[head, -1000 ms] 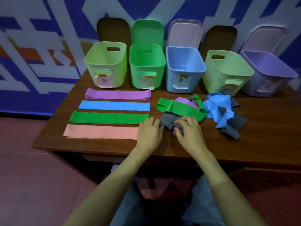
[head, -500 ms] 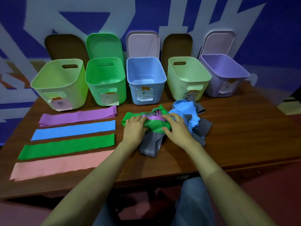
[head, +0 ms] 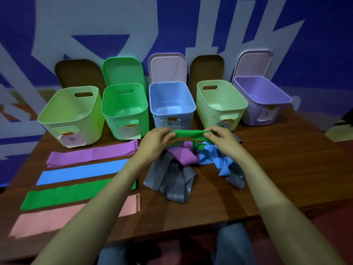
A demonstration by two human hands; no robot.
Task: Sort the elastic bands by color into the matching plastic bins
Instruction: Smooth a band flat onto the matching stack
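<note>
- The left hand point(head: 156, 142) and right hand point(head: 221, 139) each pinch one end of a green elastic band point(head: 188, 133), held taut above the brown wooden tabletop point(head: 286, 169).
- At six o'clock under it lies a tangled pile of grey, purple and blue bands point(head: 172, 180), possibly touching its hanging part.
- The open green plastic bin point(head: 124, 101) stands at ten o'clock.

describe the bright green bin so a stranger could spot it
Five bins line the back of the wooden table. The bright green bin is second from the left, between a pale yellow-green bin and a blue bin. Only it has a green lid standing behind it.
</note>
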